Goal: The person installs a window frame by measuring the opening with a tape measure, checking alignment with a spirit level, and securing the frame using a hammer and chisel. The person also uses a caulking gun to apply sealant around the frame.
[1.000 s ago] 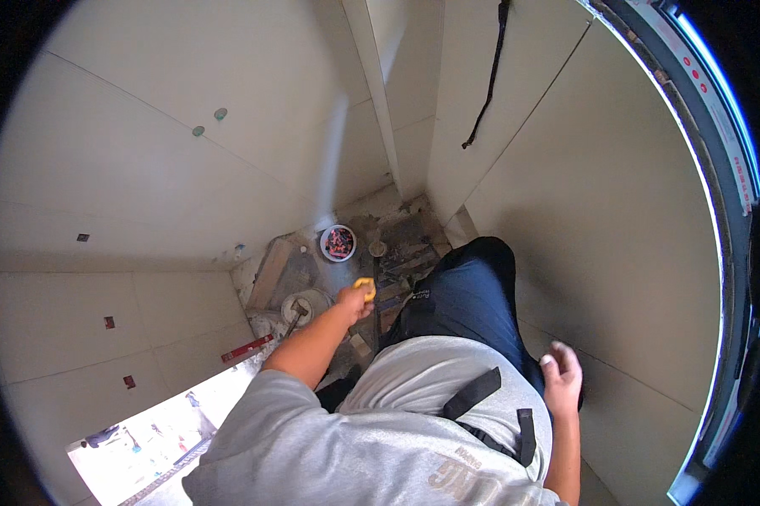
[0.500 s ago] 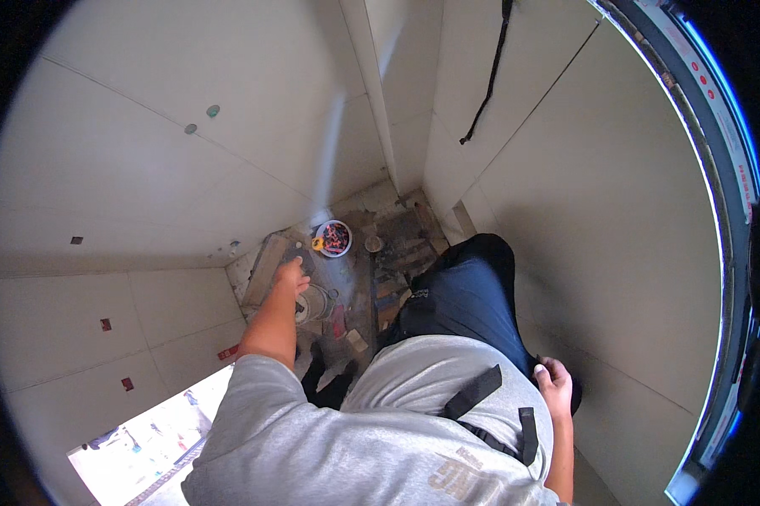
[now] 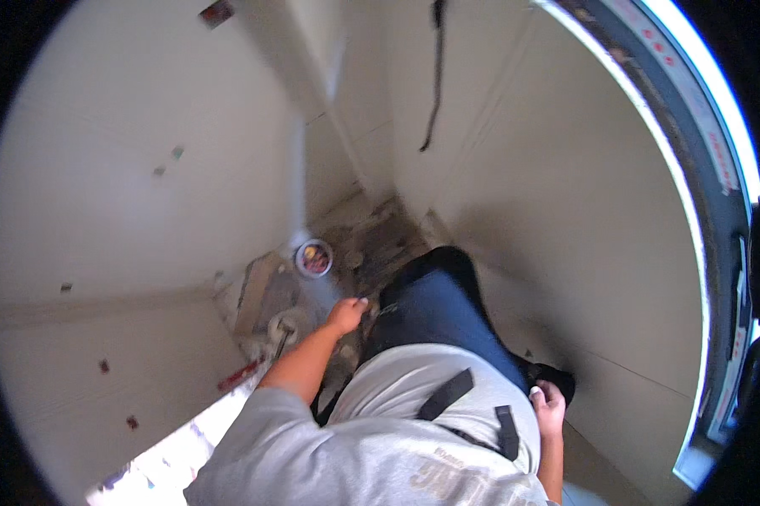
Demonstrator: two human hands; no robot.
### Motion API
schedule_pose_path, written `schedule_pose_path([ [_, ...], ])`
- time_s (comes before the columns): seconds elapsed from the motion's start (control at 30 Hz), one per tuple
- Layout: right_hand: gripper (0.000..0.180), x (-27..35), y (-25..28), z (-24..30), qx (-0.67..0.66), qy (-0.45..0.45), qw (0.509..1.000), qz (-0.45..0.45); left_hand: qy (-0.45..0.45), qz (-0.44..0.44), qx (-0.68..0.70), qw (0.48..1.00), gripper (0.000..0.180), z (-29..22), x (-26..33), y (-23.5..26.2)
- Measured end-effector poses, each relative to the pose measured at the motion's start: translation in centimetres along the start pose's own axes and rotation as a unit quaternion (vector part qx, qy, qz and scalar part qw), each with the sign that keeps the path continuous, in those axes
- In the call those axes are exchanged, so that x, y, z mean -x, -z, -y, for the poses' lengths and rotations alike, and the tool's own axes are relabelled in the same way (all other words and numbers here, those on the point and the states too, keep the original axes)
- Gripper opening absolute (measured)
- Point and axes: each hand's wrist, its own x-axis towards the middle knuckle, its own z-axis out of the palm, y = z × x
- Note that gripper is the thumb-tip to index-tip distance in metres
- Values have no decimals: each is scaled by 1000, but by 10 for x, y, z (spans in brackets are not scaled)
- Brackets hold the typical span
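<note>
My left hand [image 3: 348, 314] hangs in front of my left thigh, over the floor. Its fingers look bent, but blur hides whether they hold anything. At my right hip, my right hand [image 3: 549, 403] is curled against a dark bulge [image 3: 555, 376]; what its fingers hold, if anything, is hidden. Beyond the left hand, a small white bucket [image 3: 327, 269] stands on the floor with a yellow thing [image 3: 311, 252] among dark and reddish pieces inside. A second pale bucket [image 3: 286, 324] stands beside my left forearm.
Pale panelled walls [image 3: 144, 211] close in on the left and right [image 3: 565, 219]. A black cable [image 3: 435, 84] hangs from the right wall. Boards [image 3: 257, 291] lie at the floor's left edge, near a red bar [image 3: 241, 374]. A framed opening [image 3: 708, 169] curves along the far right.
My left hand has moved right, from beside the buckets to in front of my thigh. The yellow thing, earlier at the bucket's left rim, now lies inside it. My right hand stays at the hip.
</note>
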Motion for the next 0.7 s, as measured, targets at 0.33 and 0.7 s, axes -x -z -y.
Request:
schedule_pose_path([
  [0.33, 31, 28, 16, 14, 0, -53, 993, -107, -335, -49, 254, 906, 14, -319, 54, 72],
  [0.7, 47, 150, 75, 39, -92, -134, 874, -458, -641, 486, -73, 590, 37, -610, 241, 60],
])
